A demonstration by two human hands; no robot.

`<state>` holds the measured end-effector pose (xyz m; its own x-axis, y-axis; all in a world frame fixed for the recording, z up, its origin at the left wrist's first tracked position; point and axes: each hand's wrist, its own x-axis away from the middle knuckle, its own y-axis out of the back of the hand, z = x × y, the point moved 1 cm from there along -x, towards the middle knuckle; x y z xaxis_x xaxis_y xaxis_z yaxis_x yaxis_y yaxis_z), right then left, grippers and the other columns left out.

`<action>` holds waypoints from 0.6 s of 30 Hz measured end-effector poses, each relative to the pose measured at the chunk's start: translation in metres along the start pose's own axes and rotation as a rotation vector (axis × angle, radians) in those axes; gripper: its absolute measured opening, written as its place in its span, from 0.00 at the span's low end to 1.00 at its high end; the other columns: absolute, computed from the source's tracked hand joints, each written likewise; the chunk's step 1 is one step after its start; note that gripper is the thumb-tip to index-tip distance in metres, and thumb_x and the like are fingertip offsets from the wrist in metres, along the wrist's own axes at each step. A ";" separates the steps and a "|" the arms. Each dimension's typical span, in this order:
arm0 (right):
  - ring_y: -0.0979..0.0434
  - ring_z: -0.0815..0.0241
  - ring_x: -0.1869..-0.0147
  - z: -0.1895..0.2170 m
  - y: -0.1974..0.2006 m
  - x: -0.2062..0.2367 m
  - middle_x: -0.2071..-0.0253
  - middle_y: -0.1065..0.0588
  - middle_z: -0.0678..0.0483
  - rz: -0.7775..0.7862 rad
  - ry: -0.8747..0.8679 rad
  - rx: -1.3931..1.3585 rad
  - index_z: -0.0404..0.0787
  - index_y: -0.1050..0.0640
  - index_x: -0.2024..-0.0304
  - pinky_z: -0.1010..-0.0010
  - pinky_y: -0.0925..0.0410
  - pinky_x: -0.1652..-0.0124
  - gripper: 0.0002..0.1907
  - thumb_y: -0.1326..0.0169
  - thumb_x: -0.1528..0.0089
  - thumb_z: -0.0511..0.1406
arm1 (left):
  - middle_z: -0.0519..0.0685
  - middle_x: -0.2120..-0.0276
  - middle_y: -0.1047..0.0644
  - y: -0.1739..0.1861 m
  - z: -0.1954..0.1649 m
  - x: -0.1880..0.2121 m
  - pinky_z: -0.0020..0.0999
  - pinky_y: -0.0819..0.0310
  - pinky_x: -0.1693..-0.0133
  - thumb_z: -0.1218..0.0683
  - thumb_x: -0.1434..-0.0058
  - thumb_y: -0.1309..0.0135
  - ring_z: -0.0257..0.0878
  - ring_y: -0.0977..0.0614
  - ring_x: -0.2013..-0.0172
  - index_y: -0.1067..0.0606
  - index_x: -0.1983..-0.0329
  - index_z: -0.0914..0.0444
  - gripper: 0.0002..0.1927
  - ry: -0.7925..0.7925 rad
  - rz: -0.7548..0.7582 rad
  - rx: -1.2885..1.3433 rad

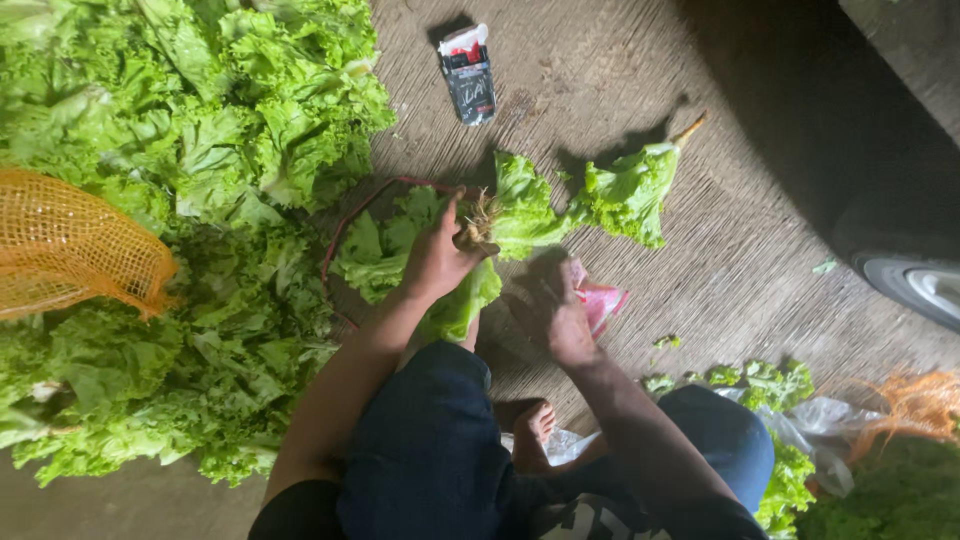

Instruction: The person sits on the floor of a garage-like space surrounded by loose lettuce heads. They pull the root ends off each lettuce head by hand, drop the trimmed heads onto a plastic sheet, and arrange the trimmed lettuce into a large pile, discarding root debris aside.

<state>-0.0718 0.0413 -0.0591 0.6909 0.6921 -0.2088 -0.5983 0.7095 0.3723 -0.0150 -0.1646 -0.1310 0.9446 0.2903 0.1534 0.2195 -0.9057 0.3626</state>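
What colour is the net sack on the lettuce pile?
Orange, seen in the head view: net sack on the lettuce pile.

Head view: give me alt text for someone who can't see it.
A seated person's left hand grips a lettuce head by its root end above a concrete floor, the right hand beside it. A large lettuce pile and orange mesh bag lie left.

two hands (437, 262), one lettuce heap (200, 130), one orange net sack (70, 245), one small carton (468, 75), one bare foot (533, 432).
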 end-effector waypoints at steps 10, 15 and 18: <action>0.25 0.69 0.65 -0.032 -0.001 -0.042 0.40 0.21 0.51 -0.400 -1.072 -1.230 0.35 0.25 0.39 0.80 0.31 0.67 0.19 0.51 0.34 0.31 | 0.55 0.65 0.17 -0.011 -0.009 0.006 0.40 0.18 0.61 0.50 0.47 0.29 0.48 0.12 0.64 0.50 0.22 0.63 0.56 0.157 0.099 -0.064; 0.19 0.61 0.66 -0.006 0.015 -0.092 0.51 0.21 0.42 0.358 -0.946 -0.609 0.45 0.33 0.28 0.72 0.27 0.71 0.36 0.42 0.40 0.34 | 0.59 0.59 0.17 -0.020 -0.010 0.008 0.45 0.20 0.61 0.46 0.47 0.28 0.54 0.14 0.61 0.54 0.21 0.62 0.60 -0.089 0.100 -0.261; 0.17 0.58 0.63 0.002 0.013 -0.109 0.53 0.20 0.45 0.599 -1.068 -0.178 0.51 0.34 0.29 0.67 0.23 0.67 0.35 0.40 0.39 0.41 | 0.59 0.58 0.18 -0.024 -0.009 0.011 0.47 0.20 0.59 0.45 0.46 0.31 0.56 0.15 0.60 0.59 0.20 0.62 0.61 -0.029 0.160 -0.270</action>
<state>-0.1536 -0.0252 -0.0300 0.2241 0.5182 0.8254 -0.9234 0.3838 0.0097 -0.0123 -0.1373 -0.1302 0.9693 0.1380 0.2036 -0.0020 -0.8233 0.5676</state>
